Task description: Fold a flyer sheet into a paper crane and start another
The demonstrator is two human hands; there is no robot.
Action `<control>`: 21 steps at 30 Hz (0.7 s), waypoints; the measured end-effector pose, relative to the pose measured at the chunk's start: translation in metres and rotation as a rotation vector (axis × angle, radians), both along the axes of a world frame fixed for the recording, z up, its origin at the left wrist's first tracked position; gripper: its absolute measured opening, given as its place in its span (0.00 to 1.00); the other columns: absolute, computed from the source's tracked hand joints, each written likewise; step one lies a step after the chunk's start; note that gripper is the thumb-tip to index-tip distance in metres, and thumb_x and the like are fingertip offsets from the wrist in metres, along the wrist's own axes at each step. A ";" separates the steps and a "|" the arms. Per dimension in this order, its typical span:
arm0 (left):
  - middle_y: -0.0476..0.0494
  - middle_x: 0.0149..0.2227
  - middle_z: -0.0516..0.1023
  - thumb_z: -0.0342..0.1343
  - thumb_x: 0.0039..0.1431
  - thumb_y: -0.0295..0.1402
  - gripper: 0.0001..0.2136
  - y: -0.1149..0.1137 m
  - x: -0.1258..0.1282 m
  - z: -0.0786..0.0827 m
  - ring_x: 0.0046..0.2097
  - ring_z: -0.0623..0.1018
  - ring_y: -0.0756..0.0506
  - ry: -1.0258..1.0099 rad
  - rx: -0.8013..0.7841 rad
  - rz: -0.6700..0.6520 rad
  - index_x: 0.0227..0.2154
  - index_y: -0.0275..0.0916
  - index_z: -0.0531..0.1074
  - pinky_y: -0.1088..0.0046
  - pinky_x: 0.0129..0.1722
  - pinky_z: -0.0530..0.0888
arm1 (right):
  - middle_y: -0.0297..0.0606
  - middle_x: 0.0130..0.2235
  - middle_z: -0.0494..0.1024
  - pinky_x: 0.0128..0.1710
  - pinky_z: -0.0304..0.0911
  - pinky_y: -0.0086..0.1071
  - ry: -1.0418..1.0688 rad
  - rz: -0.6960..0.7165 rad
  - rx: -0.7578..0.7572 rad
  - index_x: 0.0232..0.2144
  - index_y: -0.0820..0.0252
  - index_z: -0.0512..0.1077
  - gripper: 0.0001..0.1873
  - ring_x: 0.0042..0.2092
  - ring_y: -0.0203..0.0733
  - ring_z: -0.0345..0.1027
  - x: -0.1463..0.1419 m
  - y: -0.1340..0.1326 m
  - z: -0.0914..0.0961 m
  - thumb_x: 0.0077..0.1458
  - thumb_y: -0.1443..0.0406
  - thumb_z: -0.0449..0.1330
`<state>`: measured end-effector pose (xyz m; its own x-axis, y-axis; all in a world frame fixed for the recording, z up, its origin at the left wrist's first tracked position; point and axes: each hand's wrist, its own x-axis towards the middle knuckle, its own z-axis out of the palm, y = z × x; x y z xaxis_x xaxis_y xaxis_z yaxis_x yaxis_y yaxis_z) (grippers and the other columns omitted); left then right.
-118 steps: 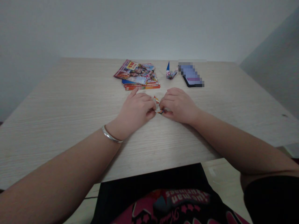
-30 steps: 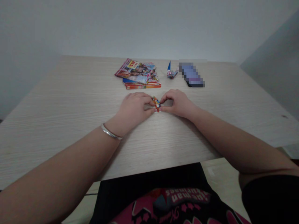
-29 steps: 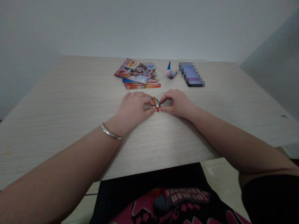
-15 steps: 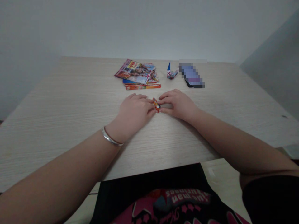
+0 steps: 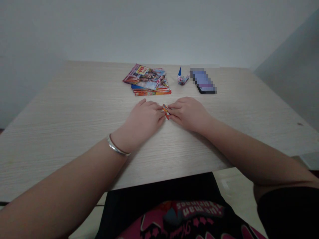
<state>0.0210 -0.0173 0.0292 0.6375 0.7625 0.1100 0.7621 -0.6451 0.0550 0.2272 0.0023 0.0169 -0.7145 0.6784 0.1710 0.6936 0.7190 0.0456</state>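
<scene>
Two hands, head view: left hand (image 5: 143, 116) and right hand (image 5: 189, 113) meet fingertip to fingertip, palms down, on the table (image 5: 74, 109).
Held thing: folded paper (image 5: 166, 111), small and multicoloured, sits directly between the two sets of fingertips, low against the tabletop.
Left grip: fingers curled and pressed together, tips closed on the paper's left edge; thumb hidden under the hand.
Right grip: forefinger and thumb drawn together, pinching the paper's right edge; the other fingers are folded alongside.
Long axis: runs away from the person, far end tilted slightly left, crosswise to the line joining the two hands.
Nearer hand: neither; each touches the paper, one on each side.
Behind the left grip: bracelet (image 5: 117, 148) on the wrist, toward the person.
Beyond the grip, slightly left: stack of printed sheets (image 5: 147, 79), well apart.
Beyond the grip, slightly right: paper figure (image 5: 181, 78) with an upright blue point, well apart.
Beyond the grip, farther right: phone (image 5: 204, 83), just beside the figure.
Cannot tell: how the paper is creased beneath the fingertips.
</scene>
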 end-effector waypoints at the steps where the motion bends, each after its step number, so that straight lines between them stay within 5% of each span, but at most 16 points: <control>1: 0.36 0.53 0.83 0.49 0.71 0.33 0.16 0.001 -0.002 -0.002 0.57 0.79 0.34 -0.029 -0.009 0.009 0.44 0.39 0.84 0.47 0.61 0.70 | 0.43 0.51 0.86 0.51 0.64 0.45 0.039 -0.003 -0.002 0.50 0.58 0.83 0.16 0.50 0.51 0.76 0.003 0.002 -0.002 0.69 0.59 0.58; 9: 0.40 0.55 0.83 0.59 0.68 0.39 0.12 0.014 -0.012 -0.018 0.57 0.80 0.37 -0.261 -0.066 0.094 0.44 0.43 0.86 0.54 0.60 0.72 | 0.38 0.51 0.86 0.54 0.65 0.44 0.311 -0.070 -0.088 0.42 0.51 0.86 0.14 0.52 0.50 0.78 0.012 0.018 -0.020 0.59 0.52 0.70; 21: 0.39 0.54 0.81 0.63 0.63 0.41 0.11 0.020 -0.009 -0.030 0.57 0.78 0.36 -0.358 -0.069 0.103 0.42 0.42 0.83 0.53 0.62 0.71 | 0.45 0.54 0.82 0.58 0.59 0.46 0.235 -0.045 -0.139 0.44 0.57 0.81 0.17 0.57 0.55 0.74 0.014 0.024 -0.018 0.58 0.53 0.70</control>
